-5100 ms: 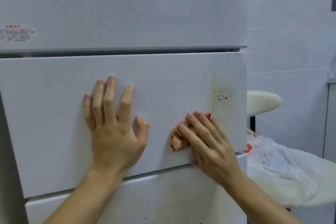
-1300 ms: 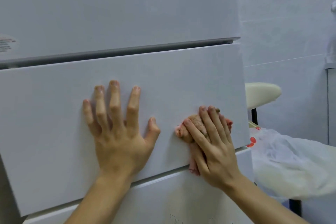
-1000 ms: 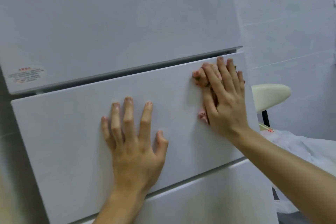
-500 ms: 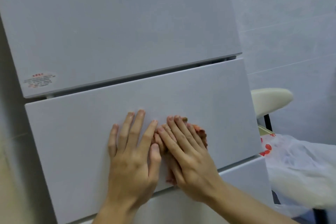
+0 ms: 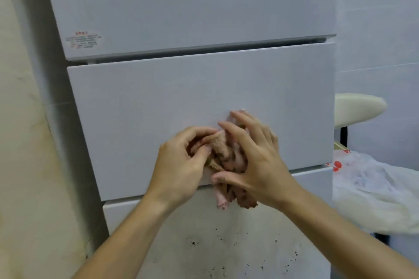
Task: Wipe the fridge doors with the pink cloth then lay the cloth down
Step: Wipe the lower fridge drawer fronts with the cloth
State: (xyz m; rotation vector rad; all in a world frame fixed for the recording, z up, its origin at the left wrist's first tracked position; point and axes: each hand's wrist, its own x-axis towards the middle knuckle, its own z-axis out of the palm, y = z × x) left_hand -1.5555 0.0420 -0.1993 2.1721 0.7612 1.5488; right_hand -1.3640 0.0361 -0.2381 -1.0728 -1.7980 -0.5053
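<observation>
The crumpled pink cloth [image 5: 226,156] is bunched between both hands in front of the white middle fridge door [image 5: 158,106]. My left hand [image 5: 181,163] pinches its left edge with curled fingers and thumb. My right hand [image 5: 254,156] cups the cloth from the right, thumb under it, fingers spread over the top. The cloth's lower end hangs over the gap above the bottom door [image 5: 204,244], which has dark specks. The upper door [image 5: 181,2] carries a small sticker at its lower left.
A beige wall [image 5: 22,142] runs along the fridge's left side. To the right stand a cream stool seat [image 5: 360,106] and a white plastic bag [image 5: 374,188] on a pale surface, in front of a tiled wall.
My left hand has lifted off the door, where it lay flat, and now pinches the cloth. Both hands have the cloth bunched between them, lower on the middle door.
</observation>
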